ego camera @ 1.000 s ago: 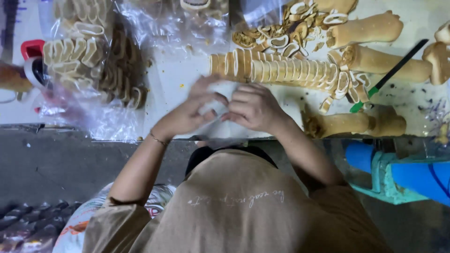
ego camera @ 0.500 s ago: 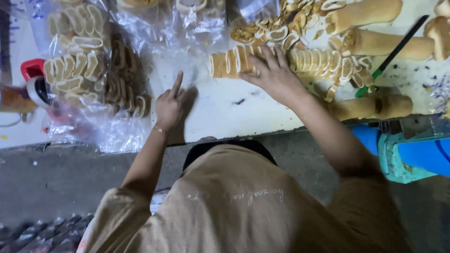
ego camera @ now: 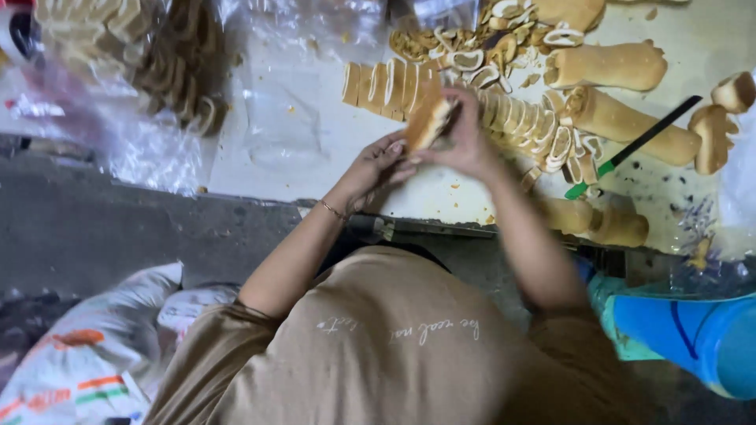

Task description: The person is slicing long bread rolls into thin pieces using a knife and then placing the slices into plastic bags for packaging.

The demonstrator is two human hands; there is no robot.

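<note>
A stack of sliced bread pieces [ego camera: 427, 122] is held up over the white table [ego camera: 260, 149]. My right hand [ego camera: 465, 142] grips the stack from the right side. From the left, my left hand [ego camera: 376, 167] touches its lower end, fingers curled. A row of cut slices [ego camera: 386, 85] stands on edge just behind the hands, and it runs on to the right [ego camera: 526, 118] towards whole loaves.
Whole bread loaves [ego camera: 606, 67] and crust scraps [ego camera: 488, 39] lie at the back right, with a green-handled knife [ego camera: 634, 145]. Clear plastic bags of slices [ego camera: 118, 47] sit at the left. A blue object [ego camera: 685, 330] stands at the lower right, a printed sack [ego camera: 87, 370] at the lower left.
My right hand has lifted a stack of slices out of the row. My left hand has come across from the plastic bags to meet it.
</note>
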